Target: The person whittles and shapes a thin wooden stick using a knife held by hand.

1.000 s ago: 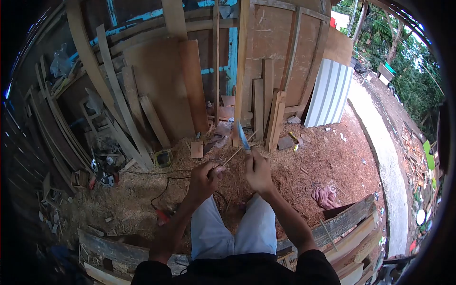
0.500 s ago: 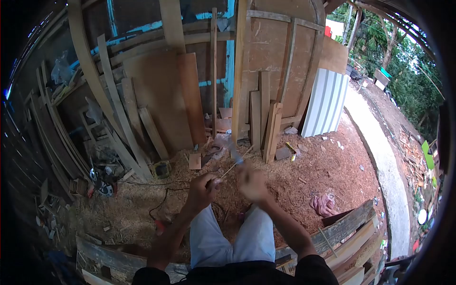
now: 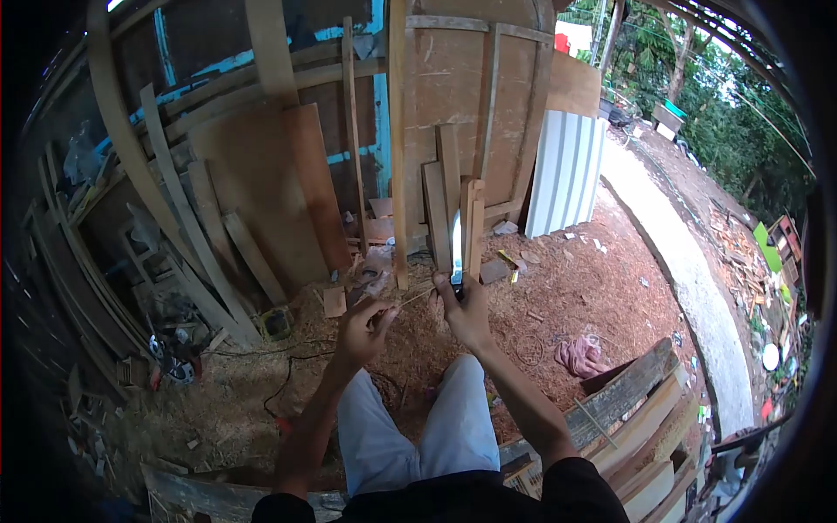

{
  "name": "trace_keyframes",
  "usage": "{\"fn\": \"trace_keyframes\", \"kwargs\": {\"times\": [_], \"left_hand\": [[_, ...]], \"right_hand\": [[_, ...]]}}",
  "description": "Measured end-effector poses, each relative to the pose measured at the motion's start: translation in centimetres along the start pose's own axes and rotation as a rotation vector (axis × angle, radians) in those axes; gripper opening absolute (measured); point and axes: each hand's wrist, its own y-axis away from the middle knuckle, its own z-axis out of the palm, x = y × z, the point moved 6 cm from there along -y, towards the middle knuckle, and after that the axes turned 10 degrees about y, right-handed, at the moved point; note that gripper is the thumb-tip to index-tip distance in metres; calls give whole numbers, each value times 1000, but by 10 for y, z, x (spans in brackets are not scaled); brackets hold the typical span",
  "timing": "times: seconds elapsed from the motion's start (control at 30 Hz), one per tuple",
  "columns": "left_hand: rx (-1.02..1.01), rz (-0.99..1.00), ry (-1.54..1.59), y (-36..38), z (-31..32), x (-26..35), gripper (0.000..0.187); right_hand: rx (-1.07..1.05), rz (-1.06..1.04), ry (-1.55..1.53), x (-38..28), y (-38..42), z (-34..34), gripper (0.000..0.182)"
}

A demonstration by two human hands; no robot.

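Evidently, the right hand [image 3: 466, 315] has its grip closed round the handle of the knife [image 3: 457, 253], blade upright, likely to hold the edge clear of the fingers; the left hand [image 3: 362, 331] pinches the thin stick [image 3: 416, 298] in its grip, probably to leave its length exposed, between the hands and above the wood shavings [image 3: 540, 314]. The stick looks pale and slender, while glare whitens the narrow blade
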Motion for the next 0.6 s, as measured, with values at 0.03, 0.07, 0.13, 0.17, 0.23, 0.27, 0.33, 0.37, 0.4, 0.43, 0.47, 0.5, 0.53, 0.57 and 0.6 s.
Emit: {"fn": "trace_keyframes", "kwargs": {"times": [0.03,0.07,0.13,0.17,0.23,0.27,0.33,0.37,0.4,0.43,0.47,0.5,0.53,0.57,0.6], "left_hand": [[-5,-2,1,0,4,1,14],[-35,-81,20,-2,9,-3,15],[-66,-166,40,-2,16,-18,17],[-71,-226,178,0,23,-37,18],[-80,-274,319,-3,28,-46,19],[-69,-311,379,-3,29,-50,19],[-65,-354,443,-5,37,-55,20],[21,-371,429,-4,37,-63,21],[111,-380,416,-5,36,-69,22],[109,-392,264,-9,32,-72,23],[117,-383,262,-12,32,-82,23],[191,-358,175,-14,28,-96,24],[264,-333,86,-16,21,-99,25],[275,-327,84,-21,13,-106,25],[242,-347,-39,-23,2,-111,25]], "right_hand": [[51,-99,124,-2,0,-4,27],[55,-101,124,0,-1,-6,27],[-22,-123,266,5,4,-4,27],[-22,-119,266,11,6,-3,27],[38,-177,166,14,4,-7,26],[46,-178,168,15,5,-11,26],[-28,-98,331,11,13,-15,25],[-29,-86,333,15,18,-13,25],[34,-192,315,14,20,-15,23],[100,-307,293,9,21,-17,21],[98,-318,292,10,22,-16,21],[109,-312,317,12,25,-17,17],[121,-306,341,15,26,-17,14],[116,-318,339,16,23,-18,14],[161,-351,350,17,25,-22,11]]}}
